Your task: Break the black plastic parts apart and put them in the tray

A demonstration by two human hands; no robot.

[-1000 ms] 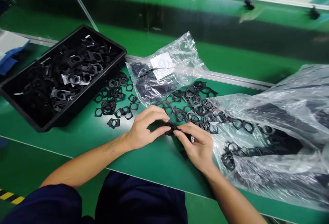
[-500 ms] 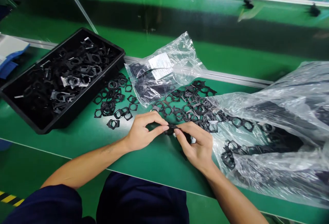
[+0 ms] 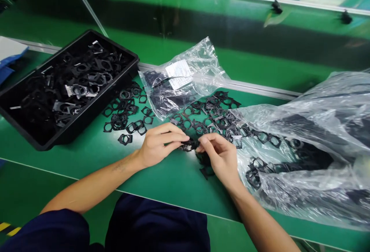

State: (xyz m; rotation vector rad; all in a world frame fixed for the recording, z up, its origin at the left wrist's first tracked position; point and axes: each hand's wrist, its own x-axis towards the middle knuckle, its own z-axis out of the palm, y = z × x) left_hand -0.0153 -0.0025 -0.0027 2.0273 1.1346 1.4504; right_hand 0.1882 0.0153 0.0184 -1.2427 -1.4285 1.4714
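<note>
Both hands meet over the green table (image 3: 162, 178) on one small black plastic ring part (image 3: 189, 145). My left hand (image 3: 157, 144) pinches its left side with thumb and fingers. My right hand (image 3: 221, 157) pinches its right side, and more black parts show beneath its palm. Just behind the hands lies a loose heap of black ring parts (image 3: 214, 115). A smaller group of black ring parts (image 3: 127, 111) lies to the left, beside the tray.
A black tray (image 3: 17, 123) with several black and silvery parts stands at the left. A small clear bag (image 3: 185, 80) with a white label lies behind the heap. A large clear bag (image 3: 315, 148) of parts fills the right side. A conveyor belt (image 3: 202, 28) runs behind.
The hands have shifted slightly left and away from me while keeping their pinch on the part. The view has tilted a little.
</note>
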